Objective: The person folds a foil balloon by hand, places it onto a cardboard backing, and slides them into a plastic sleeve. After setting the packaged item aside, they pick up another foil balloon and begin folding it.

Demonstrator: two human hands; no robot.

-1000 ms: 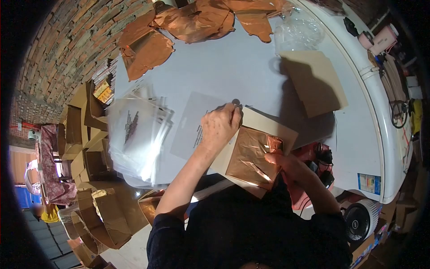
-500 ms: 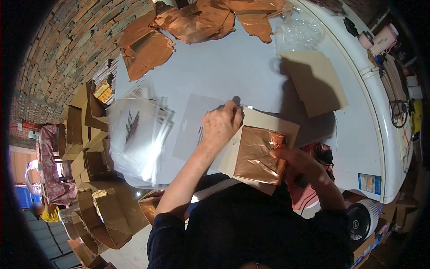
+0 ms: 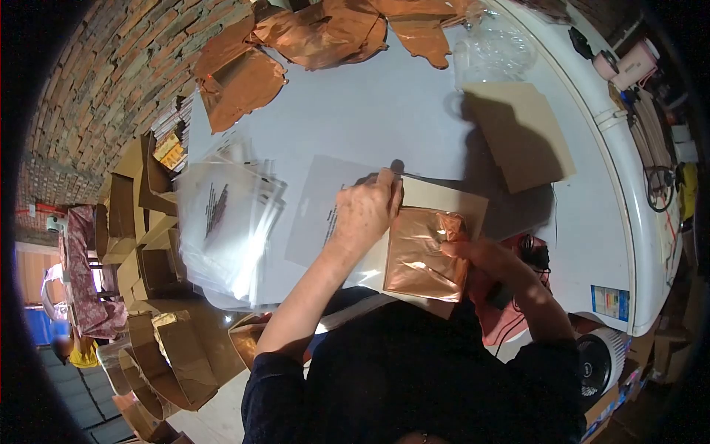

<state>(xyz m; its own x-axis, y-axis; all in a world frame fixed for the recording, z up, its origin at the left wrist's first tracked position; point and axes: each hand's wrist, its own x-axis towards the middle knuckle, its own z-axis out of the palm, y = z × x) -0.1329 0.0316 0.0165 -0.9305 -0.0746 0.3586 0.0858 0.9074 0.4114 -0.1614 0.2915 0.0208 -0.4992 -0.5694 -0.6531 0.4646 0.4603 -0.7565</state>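
A folded copper-coloured foil sheet (image 3: pixel 425 259) lies flat on a beige cardboard sheet (image 3: pixel 451 198) near the table's front edge. My right hand (image 3: pixel 477 255) holds both at their right side, thumb on top of the foil and the other fingers hidden below. My left hand (image 3: pixel 367 207) is closed in a pinch at the upper left corner of the cardboard, where a clear plastic edge seems to be; exactly what lies between the fingers is hidden. Beside that hand, a clear printed plastic bag (image 3: pixel 310 211) rests on the table.
A pile of clear plastic bags (image 3: pixel 229 222) lies at the left. More beige cardboard sheets (image 3: pixel 521 137) are at the right. Copper foil pieces (image 3: pixel 322 37) and crumpled clear plastic (image 3: pixel 495 48) sit at the back. Open cardboard boxes (image 3: pixel 159 259) stand at left; a fan (image 3: pixel 599 362) stands at lower right.
The cardboard and foil have shifted slightly left under my right hand, closer to my left hand. My left hand has moved only a little and stays pinched.
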